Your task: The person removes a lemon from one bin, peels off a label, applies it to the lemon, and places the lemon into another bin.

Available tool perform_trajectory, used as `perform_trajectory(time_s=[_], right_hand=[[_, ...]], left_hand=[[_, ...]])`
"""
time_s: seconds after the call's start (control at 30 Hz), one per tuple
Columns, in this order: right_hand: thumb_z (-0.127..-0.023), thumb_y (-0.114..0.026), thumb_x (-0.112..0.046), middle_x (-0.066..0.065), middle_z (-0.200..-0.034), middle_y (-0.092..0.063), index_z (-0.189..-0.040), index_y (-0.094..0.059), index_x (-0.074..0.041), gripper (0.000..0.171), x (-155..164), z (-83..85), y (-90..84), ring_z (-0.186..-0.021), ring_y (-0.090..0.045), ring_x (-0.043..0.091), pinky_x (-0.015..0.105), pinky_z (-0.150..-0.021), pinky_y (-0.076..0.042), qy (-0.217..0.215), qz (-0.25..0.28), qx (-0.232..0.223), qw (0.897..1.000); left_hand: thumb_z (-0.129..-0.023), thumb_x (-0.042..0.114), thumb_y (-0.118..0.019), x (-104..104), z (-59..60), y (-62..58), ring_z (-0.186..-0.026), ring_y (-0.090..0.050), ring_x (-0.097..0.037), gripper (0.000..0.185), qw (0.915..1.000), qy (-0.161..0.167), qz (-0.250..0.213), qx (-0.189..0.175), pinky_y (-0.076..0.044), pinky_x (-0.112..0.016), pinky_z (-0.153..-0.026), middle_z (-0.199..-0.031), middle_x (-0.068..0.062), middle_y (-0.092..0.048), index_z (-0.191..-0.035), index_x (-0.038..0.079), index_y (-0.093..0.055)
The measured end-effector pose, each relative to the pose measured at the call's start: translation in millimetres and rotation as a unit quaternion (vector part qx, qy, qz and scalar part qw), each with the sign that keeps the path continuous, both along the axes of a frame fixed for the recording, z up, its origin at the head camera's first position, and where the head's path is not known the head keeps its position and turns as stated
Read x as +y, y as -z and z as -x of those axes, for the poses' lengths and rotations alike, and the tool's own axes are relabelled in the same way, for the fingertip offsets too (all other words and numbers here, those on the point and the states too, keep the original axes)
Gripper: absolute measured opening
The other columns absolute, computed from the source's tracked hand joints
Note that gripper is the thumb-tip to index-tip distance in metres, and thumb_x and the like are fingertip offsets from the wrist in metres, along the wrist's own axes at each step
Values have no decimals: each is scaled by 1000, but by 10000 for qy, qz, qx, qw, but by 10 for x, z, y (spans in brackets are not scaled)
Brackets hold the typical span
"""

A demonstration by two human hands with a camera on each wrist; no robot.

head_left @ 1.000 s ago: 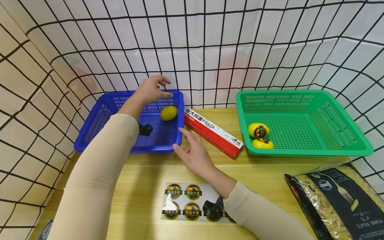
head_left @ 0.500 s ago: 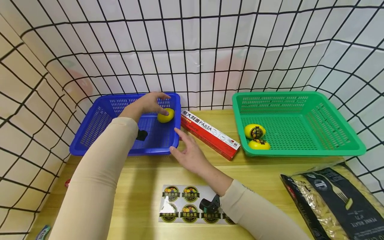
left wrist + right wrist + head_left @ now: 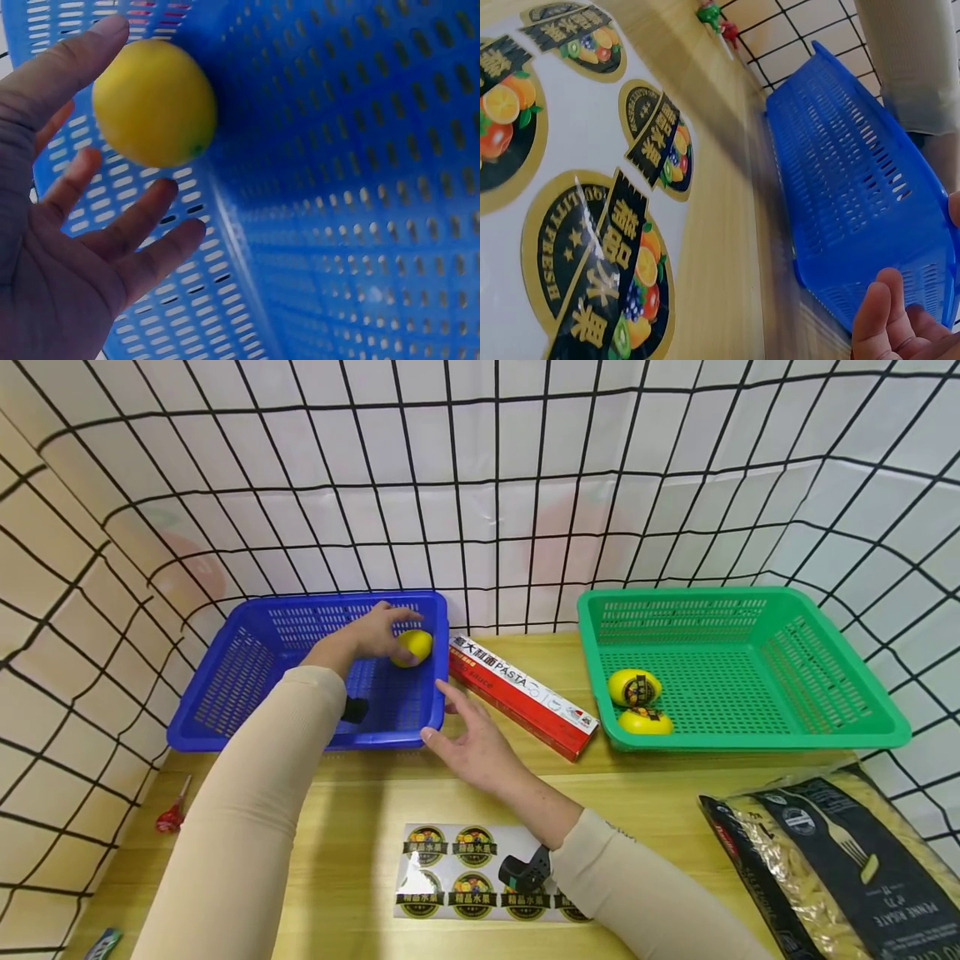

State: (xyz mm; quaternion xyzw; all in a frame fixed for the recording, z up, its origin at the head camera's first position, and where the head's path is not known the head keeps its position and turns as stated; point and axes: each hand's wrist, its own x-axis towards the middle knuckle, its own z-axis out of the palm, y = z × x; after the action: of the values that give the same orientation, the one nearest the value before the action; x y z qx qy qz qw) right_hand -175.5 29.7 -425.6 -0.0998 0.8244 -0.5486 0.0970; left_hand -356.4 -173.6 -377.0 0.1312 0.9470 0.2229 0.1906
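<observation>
— Head view first: what to make of the left hand [image 3: 375,633]?
— Reaching down into the blue basket [image 3: 401,703], near its right edge toward the back, with thumb and fingers parted around the lemon [image 3: 416,646].
— And of the right hand [image 3: 478,742]?
— Spread loosely at that basket's near right corner, with fingertips at the rim; not clenched.
— Any writing?
— "PASTA" on the red box [image 3: 525,697] beside the basket's right edge; "精品水果" on the sticker sheet [image 3: 472,889] toward the front edge of the bench [image 3: 637,818]; "PENNE RIGATE" on the bag [image 3: 832,860] at the front right corner.
— Different from a second ago?
— Lowered with the left hand, from over the back rim to the lemon; unmoved with the right. New in sight: a lollipop [image 3: 171,817] near the bench's left edge.
— Left wrist view?
— Beside the slotted wall: the lemon, with thumb close by and fingers spread below; released, not grasping. Impossible to tell whether touching.
— Right wrist view?
— Just fingers by the blue basket; "QUALITY FRESH" legible on the sheet.
</observation>
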Motion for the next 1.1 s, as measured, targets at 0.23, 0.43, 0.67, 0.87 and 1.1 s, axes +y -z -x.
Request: perform_trajectory(time_s=[0.23, 0.43, 0.67, 0.87, 1.1], right_hand=[[-96, -68, -42, 14, -151, -45, -158, -29, -44, 73, 10, 2, -13, -81, -66, 18, 32, -66, -58, 5, -140, -84, 9999], [-97, -68, -42, 14, -151, -45, -159, -30, -40, 73, 13, 4, -21, -81, -65, 19, 33, -66, -58, 0, -213, -57, 9998], [-97, -68, -43, 14, -151, -45, -159, -30, -41, 73, 15, 3, -9, -80, -65, 18, 31, -67, -58, -16, -181, -66, 9998], [-96, -69, -44, 14, -151, -45, -159, -31, -38, 74, 18, 2, -6, -81, -66, 18, 31, -68, -58, -28, -145, -53, 9999], [-96, -69, -44, 14, -151, -45, -159, -31, -37, 74, 21, 14, 3, -81, -66, 17, 31, -68, -58, -31, -185, -17, 9998]], left_hand=[[-83, 26, -84, -3, -11, 99, -136, -43, -43, 80, 9998, -163, -67, 55, -36, -67, -114, -155, -26, -30, -153, 22, -45], [-84, 23, -83, -7, -8, 119, -137, -44, -42, 78, 9996, -223, -199, 1, -35, -64, -116, -152, -24, -40, -153, 20, -45], [-87, 21, -81, -10, -28, 125, -135, -47, -43, 76, 9993, -167, -238, -223, -34, -62, -118, -149, -25, -47, -153, 18, -44], [-88, 19, -80, -21, -25, 146, -130, -50, -41, 74, 9990, -224, -313, -241, -35, -60, -117, -146, -24, -51, -153, 19, -44], [-90, 17, -77, -23, -17, 146, -129, -50, -41, 71, 9988, -263, -321, -275, -35, -61, -117, -145, -24, -52, -153, 18, -45]])
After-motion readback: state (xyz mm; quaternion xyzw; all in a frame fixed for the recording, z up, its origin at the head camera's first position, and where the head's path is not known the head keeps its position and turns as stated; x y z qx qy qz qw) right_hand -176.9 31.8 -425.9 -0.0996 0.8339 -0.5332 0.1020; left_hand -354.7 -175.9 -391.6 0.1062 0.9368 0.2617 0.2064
